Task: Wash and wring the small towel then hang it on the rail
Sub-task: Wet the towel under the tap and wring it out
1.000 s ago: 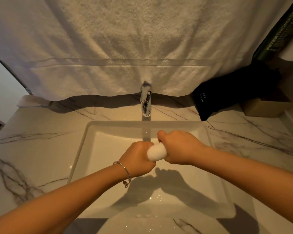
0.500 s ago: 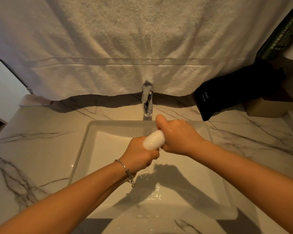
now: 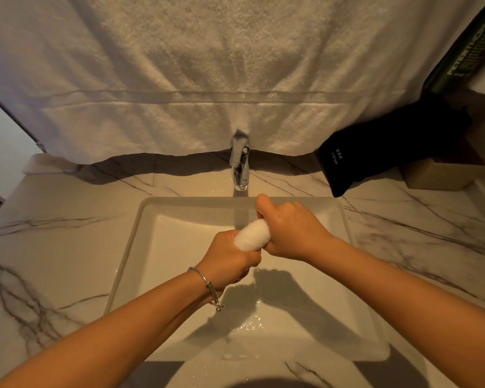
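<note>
Over the sink [image 3: 151,219]; both hands' fingers clamped on small towel [image 3: 252,236]; right hand [image 3: 291,231] higher than before

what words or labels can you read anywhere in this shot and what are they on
"PETERTHOMAS": pale capitals on the dark green box at top right, cut off by the frame edge; the smaller lines under it are too blurred to read.
"irdryer": small white print on the black fabric bag; the first letter is hidden, and the characters above it are too small to read.
</note>
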Action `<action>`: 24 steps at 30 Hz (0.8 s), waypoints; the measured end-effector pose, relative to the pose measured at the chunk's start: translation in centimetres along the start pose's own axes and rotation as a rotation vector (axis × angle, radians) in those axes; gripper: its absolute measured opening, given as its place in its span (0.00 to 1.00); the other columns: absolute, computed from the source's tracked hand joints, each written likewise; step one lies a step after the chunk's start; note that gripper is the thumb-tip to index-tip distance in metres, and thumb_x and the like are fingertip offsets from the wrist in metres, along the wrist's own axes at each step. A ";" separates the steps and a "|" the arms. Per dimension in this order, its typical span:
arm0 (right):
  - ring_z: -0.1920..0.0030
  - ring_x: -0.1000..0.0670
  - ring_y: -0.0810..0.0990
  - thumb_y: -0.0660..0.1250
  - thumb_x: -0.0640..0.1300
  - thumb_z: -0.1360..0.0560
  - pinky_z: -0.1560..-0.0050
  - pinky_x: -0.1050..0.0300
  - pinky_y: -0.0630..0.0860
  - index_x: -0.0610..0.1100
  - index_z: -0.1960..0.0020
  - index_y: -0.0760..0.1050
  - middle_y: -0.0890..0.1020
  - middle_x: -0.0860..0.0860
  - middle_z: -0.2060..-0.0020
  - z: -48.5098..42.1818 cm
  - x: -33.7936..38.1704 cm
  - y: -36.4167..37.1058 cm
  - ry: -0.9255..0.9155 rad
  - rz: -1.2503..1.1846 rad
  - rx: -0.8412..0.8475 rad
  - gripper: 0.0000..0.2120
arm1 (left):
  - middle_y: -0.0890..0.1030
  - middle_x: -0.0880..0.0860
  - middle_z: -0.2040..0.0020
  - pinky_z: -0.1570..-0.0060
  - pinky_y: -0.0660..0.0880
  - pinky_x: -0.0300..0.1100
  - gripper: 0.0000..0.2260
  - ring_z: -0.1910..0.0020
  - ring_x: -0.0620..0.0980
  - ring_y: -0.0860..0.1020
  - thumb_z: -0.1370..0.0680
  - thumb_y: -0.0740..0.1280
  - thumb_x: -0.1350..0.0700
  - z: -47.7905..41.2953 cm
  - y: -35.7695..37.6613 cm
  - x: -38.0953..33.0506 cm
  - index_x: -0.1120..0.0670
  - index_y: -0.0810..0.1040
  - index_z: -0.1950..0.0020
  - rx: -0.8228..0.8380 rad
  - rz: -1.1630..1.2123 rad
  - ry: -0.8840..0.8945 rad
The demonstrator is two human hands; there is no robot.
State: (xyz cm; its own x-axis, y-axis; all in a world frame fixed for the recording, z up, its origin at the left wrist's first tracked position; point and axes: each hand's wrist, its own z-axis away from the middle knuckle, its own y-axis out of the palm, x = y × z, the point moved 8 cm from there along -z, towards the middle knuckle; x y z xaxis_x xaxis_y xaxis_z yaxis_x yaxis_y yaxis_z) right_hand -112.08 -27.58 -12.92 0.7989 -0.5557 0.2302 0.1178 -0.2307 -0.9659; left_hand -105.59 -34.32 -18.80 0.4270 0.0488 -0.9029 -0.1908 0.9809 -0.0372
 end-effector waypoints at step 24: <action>0.59 0.45 0.74 0.71 0.44 0.37 0.70 0.55 0.68 0.46 0.54 0.65 0.75 0.47 0.58 3.9 -3.7 5.8 0.331 -0.340 0.377 0.17 | 0.77 0.45 0.60 0.70 0.67 0.25 0.13 0.63 0.43 0.75 0.35 0.73 0.55 -2.9 0.0 0.3 0.52 0.75 0.52 0.115 -0.846 0.266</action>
State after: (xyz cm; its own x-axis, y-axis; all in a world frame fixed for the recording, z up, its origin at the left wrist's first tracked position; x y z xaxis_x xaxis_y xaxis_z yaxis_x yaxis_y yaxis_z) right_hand -112.09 -23.76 -19.87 0.4609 -0.7334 0.4997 0.5837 -0.1736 -0.7932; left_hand -108.05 -34.89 -20.31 0.1631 -0.7310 -0.6626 0.1909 0.6823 -0.7057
